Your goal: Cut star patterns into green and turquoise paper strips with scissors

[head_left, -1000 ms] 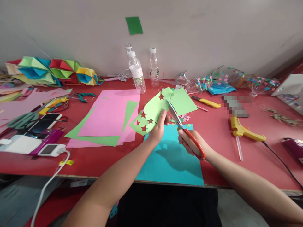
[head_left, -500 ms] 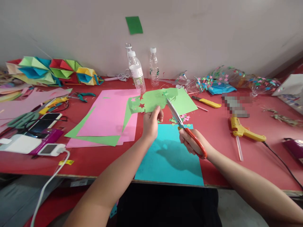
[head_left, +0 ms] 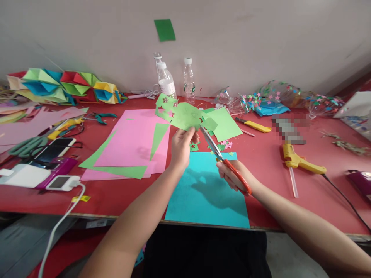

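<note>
My left hand (head_left: 183, 144) pinches a piece of light green paper (head_left: 187, 116) above the table. Star-shaped holes run through the paper's left part, and faint pencil lines show near its middle. My right hand (head_left: 236, 173) is closed round the red handles of a pair of scissors (head_left: 213, 144). The blade tips meet the paper's right part, beside a flap; how far apart the blades are is hard to tell. Beneath the hands lies a blue sheet (head_left: 208, 197). Small pink and green paper stars (head_left: 224, 146) are heaped just behind it.
Pink sheets (head_left: 127, 139) with green offcuts lie to the left. Behind stand clear plastic bottles (head_left: 189, 83). To the right are a yellow cutter knife (head_left: 253, 124) and a corded yellow glue gun (head_left: 301, 160). Phones (head_left: 59, 148), a power bank and pliers (head_left: 101, 117) crowd the left side.
My left hand has turned the green paper, so its left end is raised and its right end lowered. The scissors have shifted slightly left and down with my right hand.
</note>
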### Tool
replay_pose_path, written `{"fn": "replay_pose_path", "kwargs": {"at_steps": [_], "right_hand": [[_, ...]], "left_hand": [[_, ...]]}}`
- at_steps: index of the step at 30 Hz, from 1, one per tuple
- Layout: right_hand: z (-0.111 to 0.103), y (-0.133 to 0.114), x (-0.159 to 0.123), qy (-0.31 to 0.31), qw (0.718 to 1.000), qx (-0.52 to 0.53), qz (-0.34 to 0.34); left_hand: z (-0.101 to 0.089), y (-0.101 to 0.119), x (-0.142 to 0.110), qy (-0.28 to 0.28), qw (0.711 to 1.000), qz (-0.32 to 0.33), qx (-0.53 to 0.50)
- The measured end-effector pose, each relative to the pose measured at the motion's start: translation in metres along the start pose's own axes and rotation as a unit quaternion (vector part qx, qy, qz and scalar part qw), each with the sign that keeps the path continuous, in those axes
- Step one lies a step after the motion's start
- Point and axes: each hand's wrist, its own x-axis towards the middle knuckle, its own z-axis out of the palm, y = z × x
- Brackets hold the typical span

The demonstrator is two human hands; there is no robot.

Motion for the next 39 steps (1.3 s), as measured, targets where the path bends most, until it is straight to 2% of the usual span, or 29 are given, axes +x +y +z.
{"fn": "replay_pose_path", "kwargs": {"at_steps": [9, 16, 22, 29, 34, 36, 39], "right_hand": [[-0.001, 0.000, 0.001, -0.007, 1.000, -0.019, 0.001], [-0.005, -0.006, -0.003, -0.033, 0.998, -0.049, -0.023], [-0.008, -0.009, -0.003, -0.023, 0.998, -0.060, -0.004], [-0.012, -0.009, -0.002, -0.015, 0.998, -0.059, 0.012], [-0.009, -0.007, -0.003, 0.009, 0.999, -0.042, 0.010], [-0.009, -0.005, -0.002, 0.009, 0.999, -0.047, 0.009], [-0.010, -0.004, 0.000, -0.002, 0.998, -0.061, 0.009]], "left_hand": [[-0.004, -0.002, 0.002, -0.026, 0.999, 0.016, 0.027], [-0.006, 0.001, 0.006, -0.040, 0.998, 0.021, 0.043], [-0.006, 0.004, 0.006, -0.045, 0.998, 0.012, 0.053], [-0.007, 0.005, 0.008, -0.053, 0.998, -0.007, 0.029], [-0.001, 0.005, 0.005, -0.082, 0.994, -0.061, -0.041], [-0.001, 0.003, 0.005, -0.079, 0.994, -0.059, -0.054], [-0.004, 0.002, 0.007, -0.058, 0.998, -0.022, -0.028]]}}
